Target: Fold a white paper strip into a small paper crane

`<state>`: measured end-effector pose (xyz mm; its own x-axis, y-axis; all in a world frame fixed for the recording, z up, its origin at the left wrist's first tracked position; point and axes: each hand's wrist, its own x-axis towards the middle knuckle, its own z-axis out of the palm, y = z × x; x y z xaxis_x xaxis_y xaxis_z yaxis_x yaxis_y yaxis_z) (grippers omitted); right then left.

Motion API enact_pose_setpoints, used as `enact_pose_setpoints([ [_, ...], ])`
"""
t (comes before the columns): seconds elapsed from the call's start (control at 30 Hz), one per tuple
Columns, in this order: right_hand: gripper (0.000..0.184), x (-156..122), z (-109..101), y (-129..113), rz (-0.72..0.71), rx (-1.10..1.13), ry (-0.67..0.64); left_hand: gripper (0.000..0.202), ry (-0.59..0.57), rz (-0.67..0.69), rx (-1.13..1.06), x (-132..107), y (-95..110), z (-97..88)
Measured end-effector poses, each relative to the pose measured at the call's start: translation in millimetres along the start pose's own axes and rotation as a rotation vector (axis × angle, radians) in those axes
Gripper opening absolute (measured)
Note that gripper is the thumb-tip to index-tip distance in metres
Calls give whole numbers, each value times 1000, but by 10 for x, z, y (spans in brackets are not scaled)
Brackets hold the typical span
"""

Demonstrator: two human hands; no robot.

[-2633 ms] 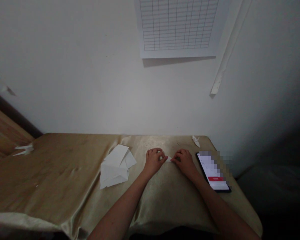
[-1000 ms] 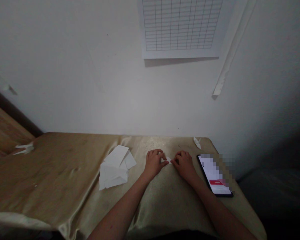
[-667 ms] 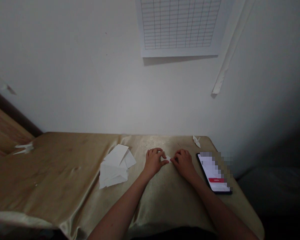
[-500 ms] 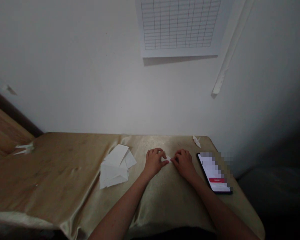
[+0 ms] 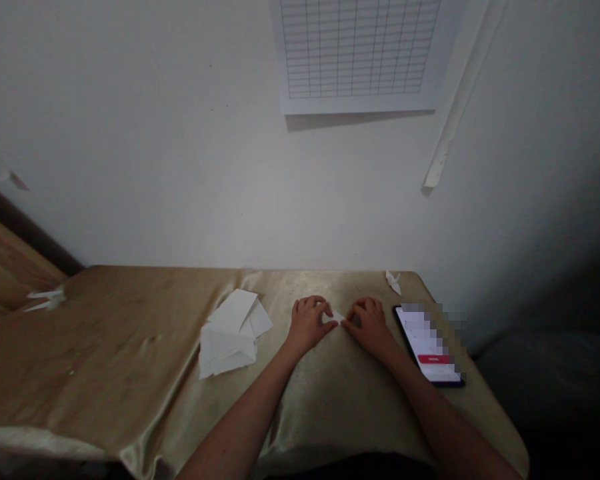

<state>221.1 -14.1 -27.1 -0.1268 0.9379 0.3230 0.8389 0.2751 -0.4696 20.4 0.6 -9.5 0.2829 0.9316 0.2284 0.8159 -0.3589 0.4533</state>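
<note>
The small white paper (image 5: 336, 317) between the left hand (image 5: 307, 325) and the right hand (image 5: 371, 325) shows only as a sliver. The curled fingers (image 5: 325, 312) cover the rest, so its shape, and whether it is pinched or pressed, cannot be told. Both forearms are cut off by the picture's lower edge. A pixelated patch blurs the far right part of the phone (image 5: 427, 348). The top edge cuts the grid sheet (image 5: 355, 60), its cells too small to read. The folded scrap (image 5: 393, 281) at the far edge of the worktop (image 5: 130, 353) is too small to make out.
</note>
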Motion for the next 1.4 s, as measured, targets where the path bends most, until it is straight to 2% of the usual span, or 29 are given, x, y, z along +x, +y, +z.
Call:
enact_pose_setpoints([
  [0.5, 15, 30, -21, -88, 78, 8, 7, 24, 29, -18, -19, 14, 20, 41],
  [0.87, 5, 65, -30, 70, 91, 124, -70, 24, 6, -33, -35, 17, 13, 23],
  [1.4, 16, 76, -151, 134, 52, 171, -171, 20, -63, 2, -56, 53, -119, -5],
])
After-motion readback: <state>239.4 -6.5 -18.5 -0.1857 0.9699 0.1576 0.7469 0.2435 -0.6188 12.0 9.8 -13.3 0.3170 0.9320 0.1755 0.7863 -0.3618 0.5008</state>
